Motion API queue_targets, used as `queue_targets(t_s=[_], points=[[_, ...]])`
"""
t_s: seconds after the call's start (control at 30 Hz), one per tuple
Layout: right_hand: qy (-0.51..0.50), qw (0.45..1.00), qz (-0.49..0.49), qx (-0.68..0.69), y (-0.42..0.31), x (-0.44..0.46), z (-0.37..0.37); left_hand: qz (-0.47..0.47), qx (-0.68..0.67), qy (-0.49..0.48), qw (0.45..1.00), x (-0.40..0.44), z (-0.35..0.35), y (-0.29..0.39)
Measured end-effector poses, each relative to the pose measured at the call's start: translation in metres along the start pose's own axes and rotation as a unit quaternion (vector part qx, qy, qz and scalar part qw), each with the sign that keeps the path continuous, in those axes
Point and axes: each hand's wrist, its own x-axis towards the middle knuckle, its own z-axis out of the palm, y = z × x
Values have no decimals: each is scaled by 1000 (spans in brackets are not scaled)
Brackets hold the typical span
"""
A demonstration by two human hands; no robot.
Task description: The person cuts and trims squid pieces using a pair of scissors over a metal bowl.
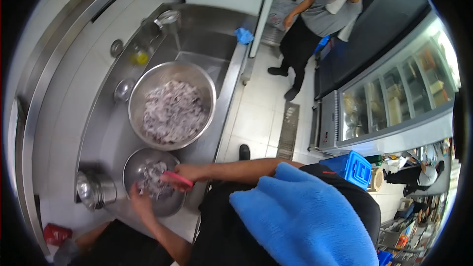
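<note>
My right hand (189, 174) is closed round a pink-handled tool (178, 180) whose working end I cannot make out. It is over a steel mixing bowl (170, 212) holding wet, pale and purplish-grey pieces (153, 175). At the bowl's left side, my left hand (140, 198) has its fingers bent in among those pieces; what they pinch is hidden. Just beyond stands a larger steel bowl (212, 86), heaped with similar pale and dark chopped pieces (175, 111).
Both bowls stand in a long steel sink (207, 32) with running water at its far end. Stacked steel containers (96, 191), a ladle-like steel piece (124, 90) and a yellow item (141, 57) lie nearby. Another person (315, 19) stands beyond; someone's dark sleeve (116, 246) is close at lower left.
</note>
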Motion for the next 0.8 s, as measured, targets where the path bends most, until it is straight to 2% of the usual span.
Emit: queue_targets(t_s=[0.03,0.07,0.1,0.13,0.17,0.33,0.43,0.6,0.67,0.77,0.8], points=[[2,1000,-14,-10,4,1,-2,-3,27,-43,999,-5,11,-17],[8,999,-6,-34,-4,-3,-4,117,111,-72,984,-6,29,-63],[5,998,1,-55,-8,-5,-5,62,111,-134,983,-11,18,-30],[14,999,5,-43,4,6,-8,33,128,-120,984,-11,18,-13],[-8,997,-38,-72,4,5,-15,38,115,-92,988,-10,16,-5],[27,998,-1,-50,-7,-30,-38,78,29,5,996,21,9,52],[71,997,-1,-31,0,-49,-56,90,-23,14,996,51,9,105],[163,987,16,0,22,-91,-89,204,-135,-65,967,113,70,189],[199,980,30,7,33,-107,-101,281,-57,-111,951,140,116,207],[233,971,46,8,37,-132,-110,260,131,-170,942,168,159,220],[243,969,46,7,41,-136,-115,252,129,-195,939,172,167,223]])
